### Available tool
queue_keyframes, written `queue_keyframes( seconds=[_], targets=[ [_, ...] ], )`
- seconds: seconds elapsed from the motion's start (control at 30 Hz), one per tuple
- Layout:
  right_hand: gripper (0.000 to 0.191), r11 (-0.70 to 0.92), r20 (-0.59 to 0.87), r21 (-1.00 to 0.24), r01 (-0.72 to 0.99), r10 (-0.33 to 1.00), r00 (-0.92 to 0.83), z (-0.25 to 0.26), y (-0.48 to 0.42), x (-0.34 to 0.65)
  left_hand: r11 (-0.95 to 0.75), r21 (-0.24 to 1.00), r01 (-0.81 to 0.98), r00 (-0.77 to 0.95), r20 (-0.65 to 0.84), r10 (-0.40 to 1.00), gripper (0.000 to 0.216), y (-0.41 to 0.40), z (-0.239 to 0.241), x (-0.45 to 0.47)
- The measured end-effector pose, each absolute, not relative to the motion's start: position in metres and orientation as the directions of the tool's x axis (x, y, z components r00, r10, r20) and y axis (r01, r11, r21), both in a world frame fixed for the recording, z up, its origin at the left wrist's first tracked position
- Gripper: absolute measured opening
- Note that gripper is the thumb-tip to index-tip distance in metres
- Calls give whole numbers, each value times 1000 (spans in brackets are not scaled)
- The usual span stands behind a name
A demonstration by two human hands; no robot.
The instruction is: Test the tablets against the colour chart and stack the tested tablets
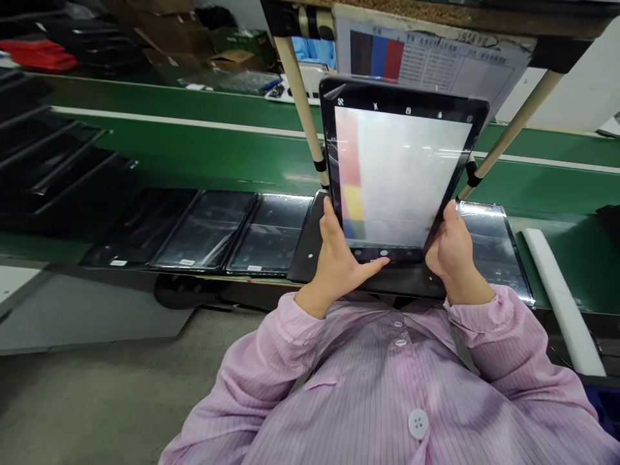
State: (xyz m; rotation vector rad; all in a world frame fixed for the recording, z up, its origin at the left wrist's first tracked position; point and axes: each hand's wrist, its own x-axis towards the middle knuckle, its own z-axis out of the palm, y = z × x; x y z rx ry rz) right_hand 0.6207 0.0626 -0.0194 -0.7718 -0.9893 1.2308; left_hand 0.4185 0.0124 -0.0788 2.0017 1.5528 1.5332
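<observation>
While the person in the pink striped shirt (368, 381) is working at the green desk (208, 161), the head view is showing a black tablet (397, 181) tilting upright between both hands. The left hand (336, 270) is gripping its lower left edge, one digit running up the side and another reaching across the front, its tip resting just beside the round button (383, 252). The fingers (450, 212) of the right hand (453, 252) are gripping the lower right edge.

Beyond the fingers, a printed sheet (484, 77) is showing dark, blue and red bands. Beneath them a black mat (310, 242) is lying; to their left three dark panels (271, 229) are resting in a row, and to their right one more panel (489, 242) is lying.

From where I'm standing, the person seems to be framing a picture with the camera. The next move, I'm guessing, is calling for the right fingers holding firm and the left digit pressing lightly, without tipping the tablet.
</observation>
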Motion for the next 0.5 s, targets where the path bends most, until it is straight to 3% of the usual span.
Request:
queue_keyframes(
  seconds=[0.17,0.37,0.43,0.5],
  targets=[
    [56,214,219,-895,-392,975,31,-17,61,619,-402,638,657,-80,589,804,144,15,-81,420],
    [55,213,218,-908,-361,976,25,-17,60,619,-462,637,617,-89,639,764,152,18,-85,421],
    [57,200,204,-913,-355,979,26,-16,59,618,-495,687,532,-128,643,755,141,19,-84,419],
    [60,167,175,-923,-347,985,10,-13,55,619,-535,781,321,-220,611,760,114,19,-80,416]
  ],
)
